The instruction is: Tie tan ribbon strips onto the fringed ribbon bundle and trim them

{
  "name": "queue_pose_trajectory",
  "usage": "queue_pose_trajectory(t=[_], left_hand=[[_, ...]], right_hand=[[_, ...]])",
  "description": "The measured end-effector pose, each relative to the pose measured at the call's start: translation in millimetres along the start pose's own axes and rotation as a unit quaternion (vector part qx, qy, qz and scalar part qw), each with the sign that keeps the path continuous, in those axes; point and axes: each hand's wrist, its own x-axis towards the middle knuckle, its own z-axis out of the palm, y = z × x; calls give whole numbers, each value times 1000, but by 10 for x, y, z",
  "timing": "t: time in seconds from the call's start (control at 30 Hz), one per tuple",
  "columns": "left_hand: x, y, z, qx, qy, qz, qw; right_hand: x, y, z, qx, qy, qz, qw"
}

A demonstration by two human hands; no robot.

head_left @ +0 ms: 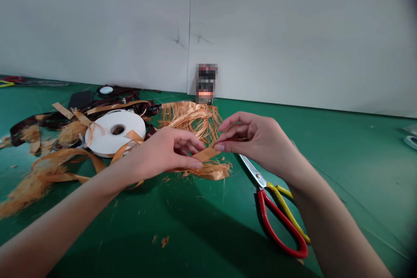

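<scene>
Amber satin ribbon strip [204, 154], held between both hands at the centre of the view; its long axis lies nearly level, rising slightly toward the person's right. The left hand [156, 152] enters from lower left, its thumb and fingers closed in a narrow pinch on the strip's left portion. The right hand [252, 139] enters from lower right, its thumb and curled fingers closed narrowly on the other end, close to the left hand. Just below the hands lies a frayed tuft of loose amber fibres [213, 170], and stray fibre scraps [164, 241] are scattered on the green work mat [352, 169]. Beside the right forearm, steel-bladed scissors [261, 182] lie flat, their red and yellow handle loops nearest the person and the blades pointing up and left toward the hands. Left of the hands, a white ribbon spool [114, 132] rests with its core hole facing up, amid tangled amber ribbon [65, 158] and dark brown ribbon [29, 128]. Behind the hands rises a larger fringe of amber fibres [192, 119]. Farthest off, a flat black rectangular object [80, 100] and a blurred object [206, 83] sit near the pale wall [276, 30].
</scene>
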Motion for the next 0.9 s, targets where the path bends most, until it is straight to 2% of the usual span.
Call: queue_pose_trajectory(t=[0.07,0.17,0.3,0.37,0.47,0.57,0.73,0.9], left_hand=[[8,-22,-21,26,-6,4,1000],[17,-50,-67,71,20,10,997],[-7,-20,-102,139,-5,13,990],[-27,22,-79,112,-5,27,993],[-55,80,-9,33,27,43,998],[-82,124,56,-2,37,38,999],[-113,161,105,-45,14,37,998],[-94,126,116,-128,45,22,990]], right_hand=[[11,13,-23,-7,25,-5,1000],[27,16,-29,-11,51,-24,998],[16,8,49,-11,42,-36,998],[-16,7,114,-2,15,-31,999],[-82,6,208,21,-21,-27,999],[-129,2,266,26,-18,-33,999],[-132,-11,284,10,-3,-44,999],[-133,-39,289,56,-18,-32,998]])
